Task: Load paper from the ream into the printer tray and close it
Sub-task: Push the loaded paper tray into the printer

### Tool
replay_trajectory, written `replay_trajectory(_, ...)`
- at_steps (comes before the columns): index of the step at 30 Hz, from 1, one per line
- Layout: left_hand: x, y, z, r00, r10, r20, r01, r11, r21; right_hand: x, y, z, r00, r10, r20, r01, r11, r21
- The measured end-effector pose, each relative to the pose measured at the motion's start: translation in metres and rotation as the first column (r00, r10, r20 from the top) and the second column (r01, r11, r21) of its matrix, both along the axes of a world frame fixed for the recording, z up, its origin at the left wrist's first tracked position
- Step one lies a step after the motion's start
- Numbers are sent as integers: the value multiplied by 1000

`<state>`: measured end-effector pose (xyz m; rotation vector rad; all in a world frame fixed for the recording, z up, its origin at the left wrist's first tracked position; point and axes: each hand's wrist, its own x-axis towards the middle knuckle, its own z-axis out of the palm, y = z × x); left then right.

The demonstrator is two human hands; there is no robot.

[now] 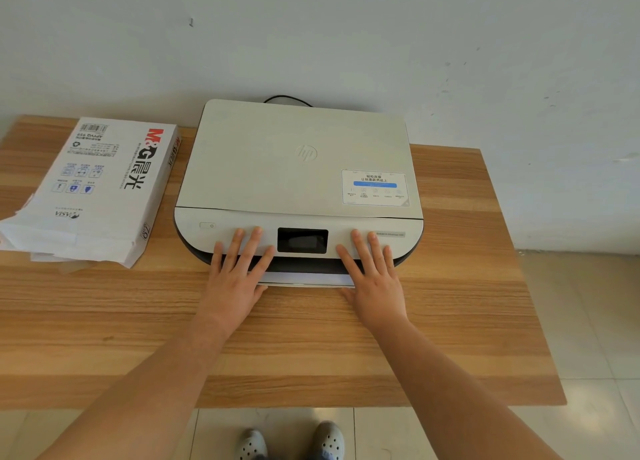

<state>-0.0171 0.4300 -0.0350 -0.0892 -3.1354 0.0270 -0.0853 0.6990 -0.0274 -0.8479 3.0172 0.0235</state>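
Note:
A white flatbed printer [298, 162] sits at the back middle of the wooden table [467, 321], lid down, dark screen on its front panel. Its paper tray [304, 279] shows as a thin white strip sticking out a little under the front. My left hand [237, 272] lies flat with fingers spread, fingertips on the front panel left of the screen and palm against the tray's left end. My right hand [372, 276] mirrors it on the right. Neither hand holds anything. The paper ream [100, 186], its wrapper torn open at the near end, lies left of the printer.
A black cable [287, 98] loops behind the printer against the white wall. Loose white sheets [20, 231] poke out of the ream's open end near the table's left edge. Tiled floor and my two grey shoes [291, 442] show below the table's front edge.

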Motion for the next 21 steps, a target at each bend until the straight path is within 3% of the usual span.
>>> replay_trajectory(21,-1,1,-8,999,12,-38,-10,999,40,-2,-2,-10,1000,-8,-22,7,1000,-30)
